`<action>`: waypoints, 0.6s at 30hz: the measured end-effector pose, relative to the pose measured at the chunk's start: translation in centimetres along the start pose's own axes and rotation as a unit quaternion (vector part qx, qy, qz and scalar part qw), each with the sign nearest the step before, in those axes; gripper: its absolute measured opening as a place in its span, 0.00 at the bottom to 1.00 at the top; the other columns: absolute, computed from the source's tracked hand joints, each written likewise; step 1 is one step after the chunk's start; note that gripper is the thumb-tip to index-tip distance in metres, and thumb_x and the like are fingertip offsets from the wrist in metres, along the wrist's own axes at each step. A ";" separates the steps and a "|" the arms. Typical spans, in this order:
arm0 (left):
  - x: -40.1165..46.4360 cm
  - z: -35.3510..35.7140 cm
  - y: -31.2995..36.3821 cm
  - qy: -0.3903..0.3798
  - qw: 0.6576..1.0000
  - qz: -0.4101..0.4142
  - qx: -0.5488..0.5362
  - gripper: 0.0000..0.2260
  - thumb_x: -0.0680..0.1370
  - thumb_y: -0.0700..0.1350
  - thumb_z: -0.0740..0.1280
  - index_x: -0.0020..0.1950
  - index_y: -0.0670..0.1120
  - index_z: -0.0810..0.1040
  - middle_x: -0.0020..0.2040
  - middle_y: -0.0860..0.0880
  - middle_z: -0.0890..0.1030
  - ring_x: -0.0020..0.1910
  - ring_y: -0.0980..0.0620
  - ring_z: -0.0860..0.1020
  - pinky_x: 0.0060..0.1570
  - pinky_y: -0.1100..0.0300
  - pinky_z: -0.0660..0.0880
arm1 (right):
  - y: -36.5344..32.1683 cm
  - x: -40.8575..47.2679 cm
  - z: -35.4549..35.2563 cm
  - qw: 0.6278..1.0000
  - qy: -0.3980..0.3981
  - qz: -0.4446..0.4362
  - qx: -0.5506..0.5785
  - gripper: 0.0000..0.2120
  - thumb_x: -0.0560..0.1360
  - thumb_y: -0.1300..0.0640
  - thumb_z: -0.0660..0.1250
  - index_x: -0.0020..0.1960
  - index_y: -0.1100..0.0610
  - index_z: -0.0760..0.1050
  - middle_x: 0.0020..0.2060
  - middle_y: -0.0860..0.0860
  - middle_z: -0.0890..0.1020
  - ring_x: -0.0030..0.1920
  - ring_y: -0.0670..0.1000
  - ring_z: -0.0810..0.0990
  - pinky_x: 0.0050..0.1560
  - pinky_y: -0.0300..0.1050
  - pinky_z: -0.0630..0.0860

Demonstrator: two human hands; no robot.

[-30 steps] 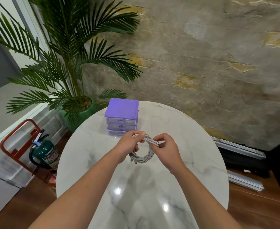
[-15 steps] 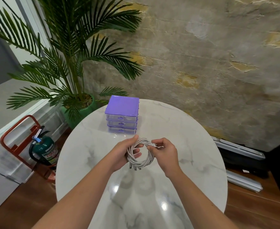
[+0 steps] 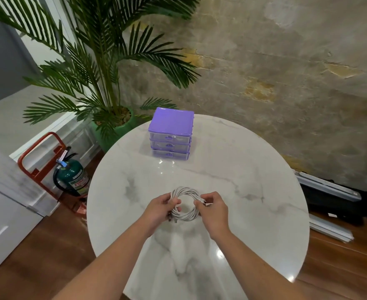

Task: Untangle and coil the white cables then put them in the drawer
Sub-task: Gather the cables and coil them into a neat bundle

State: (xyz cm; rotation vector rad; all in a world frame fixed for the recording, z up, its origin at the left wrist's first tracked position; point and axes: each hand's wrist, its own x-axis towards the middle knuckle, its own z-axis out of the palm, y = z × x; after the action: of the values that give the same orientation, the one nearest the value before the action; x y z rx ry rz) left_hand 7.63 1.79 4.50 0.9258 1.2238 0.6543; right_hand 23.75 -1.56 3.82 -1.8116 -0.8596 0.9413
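A coil of white cable point(image 3: 185, 191) forms a round ring just above the round white marble table point(image 3: 243, 180), near its middle. My left hand point(image 3: 159, 210) grips the ring's left side and my right hand point(image 3: 212, 210) pinches its right side, where a cable end with a plug sticks out. Farther back on the table stands a small purple drawer unit point(image 3: 170, 134) with three clear drawers, all shut. The hands are well short of it.
A palm in a green pot point(image 3: 117, 124) stands behind the table at the left. A green fire extinguisher point(image 3: 75, 177) in a red stand sits on the wooden floor at the left. Metal rails point(image 3: 327, 189) lie on the floor at the right, under a rough wall.
Both hands and the coil have drawn back from the drawer unit towards me. The coil now lies flatter, as an open round ring between the hands.
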 end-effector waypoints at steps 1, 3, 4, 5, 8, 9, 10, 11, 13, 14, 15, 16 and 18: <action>0.0 -0.3 -0.4 0.008 1.000 0.008 0.025 0.06 0.81 0.44 0.65 0.55 0.48 0.80 0.45 0.49 0.82 0.40 0.49 0.79 0.39 0.57 0.74 | 0.5 0.0 0.3 1.000 -0.009 0.011 0.003 0.09 0.71 0.61 0.73 0.44 0.53 0.75 0.41 0.46 0.79 0.44 0.49 0.80 0.50 0.51 0.80; 0.2 -0.7 -1.2 0.029 0.996 0.026 0.078 0.08 0.80 0.47 0.66 0.58 0.50 0.80 0.39 0.51 0.79 0.35 0.53 0.75 0.38 0.58 0.75 | 1.3 0.1 0.8 0.999 -0.029 0.027 0.005 0.09 0.71 0.62 0.73 0.45 0.53 0.75 0.41 0.45 0.78 0.47 0.52 0.81 0.51 0.51 0.80; 0.4 -1.0 -1.6 0.038 0.993 0.035 0.102 0.09 0.80 0.47 0.66 0.58 0.50 0.81 0.37 0.51 0.77 0.33 0.55 0.74 0.36 0.60 0.75 | 1.6 0.2 1.0 0.999 -0.041 0.029 0.002 0.08 0.72 0.62 0.73 0.46 0.53 0.75 0.42 0.44 0.78 0.48 0.52 0.81 0.52 0.49 0.79; 0.5 -1.2 -2.0 0.049 0.991 0.041 0.122 0.09 0.80 0.47 0.66 0.58 0.50 0.81 0.37 0.50 0.76 0.32 0.56 0.73 0.34 0.63 0.74 | 1.7 0.3 1.2 0.998 -0.052 0.032 -0.003 0.08 0.72 0.62 0.72 0.47 0.53 0.76 0.42 0.44 0.78 0.48 0.52 0.80 0.52 0.46 0.78; 0.9 -1.9 -2.9 0.111 0.985 0.032 0.129 0.11 0.78 0.45 0.69 0.60 0.48 0.77 0.40 0.48 0.77 0.34 0.55 0.75 0.31 0.67 0.74 | 2.3 0.4 1.8 0.994 -0.089 0.062 0.008 0.07 0.73 0.62 0.71 0.48 0.53 0.76 0.43 0.47 0.79 0.42 0.51 0.79 0.49 0.46 0.78; 0.9 -2.1 -3.2 0.139 0.984 0.022 0.113 0.12 0.77 0.44 0.70 0.60 0.49 0.75 0.42 0.48 0.77 0.36 0.54 0.76 0.30 0.67 0.73 | 2.6 0.4 2.0 0.992 -0.101 0.072 0.014 0.07 0.73 0.62 0.71 0.47 0.53 0.77 0.44 0.49 0.80 0.40 0.52 0.79 0.47 0.48 0.78; 1.0 -2.3 -3.6 0.162 0.981 0.019 0.102 0.13 0.76 0.44 0.71 0.60 0.48 0.74 0.42 0.49 0.77 0.37 0.53 0.77 0.30 0.67 0.73 | 2.8 0.4 2.3 0.991 -0.109 0.078 0.013 0.07 0.72 0.62 0.71 0.47 0.53 0.77 0.44 0.50 0.80 0.40 0.54 0.80 0.48 0.49 0.80; 1.0 -2.6 -4.0 0.175 0.978 0.023 0.107 0.14 0.76 0.44 0.72 0.59 0.48 0.74 0.42 0.49 0.77 0.38 0.53 0.77 0.33 0.67 0.73 | 3.1 0.4 2.6 0.990 -0.116 0.081 0.011 0.07 0.72 0.63 0.72 0.46 0.52 0.77 0.45 0.50 0.81 0.42 0.55 0.81 0.50 0.51 0.81; 1.0 -2.9 -4.6 0.170 0.978 0.034 0.117 0.12 0.76 0.43 0.71 0.57 0.47 0.74 0.43 0.51 0.78 0.41 0.53 0.78 0.41 0.64 0.74 | 3.7 0.5 3.0 0.988 -0.124 0.087 0.005 0.10 0.72 0.63 0.71 0.44 0.49 0.78 0.46 0.51 0.82 0.49 0.57 0.83 0.54 0.56 0.80; 1.0 -3.0 -4.8 0.161 0.980 0.035 0.115 0.10 0.77 0.43 0.70 0.57 0.47 0.75 0.45 0.50 0.78 0.43 0.51 0.79 0.46 0.61 0.76 | 4.1 0.5 3.1 0.988 -0.126 0.091 0.001 0.10 0.71 0.63 0.71 0.44 0.48 0.78 0.46 0.51 0.82 0.50 0.57 0.83 0.54 0.57 0.80; 1.0 -3.2 -5.1 0.154 0.980 0.036 0.117 0.08 0.78 0.43 0.69 0.57 0.48 0.76 0.47 0.49 0.79 0.47 0.48 0.80 0.51 0.57 0.77 | 4.5 0.6 3.2 0.987 -0.127 0.094 -0.002 0.11 0.71 0.63 0.71 0.44 0.47 0.77 0.46 0.51 0.82 0.51 0.57 0.83 0.54 0.58 0.79; 1.0 -3.3 -5.2 0.150 0.980 0.036 0.127 0.08 0.79 0.42 0.67 0.58 0.48 0.77 0.49 0.48 0.80 0.50 0.46 0.80 0.55 0.53 0.77 | 4.9 0.6 3.2 0.987 -0.128 0.097 -0.004 0.10 0.71 0.63 0.71 0.44 0.47 0.78 0.46 0.50 0.82 0.51 0.57 0.83 0.55 0.59 0.79; 1.0 -3.6 -5.4 0.138 0.979 0.041 0.145 0.10 0.80 0.41 0.65 0.61 0.45 0.79 0.52 0.47 0.82 0.52 0.46 0.81 0.56 0.52 0.77 | 5.4 0.7 3.1 0.987 -0.129 0.099 0.002 0.10 0.71 0.62 0.71 0.45 0.47 0.78 0.46 0.51 0.82 0.50 0.57 0.83 0.55 0.59 0.79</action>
State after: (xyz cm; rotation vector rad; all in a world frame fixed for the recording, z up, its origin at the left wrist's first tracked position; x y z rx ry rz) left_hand 4.09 0.82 -0.98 1.1612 1.5638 0.6967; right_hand 22.27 -1.70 -2.33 -1.8199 -0.8436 1.3264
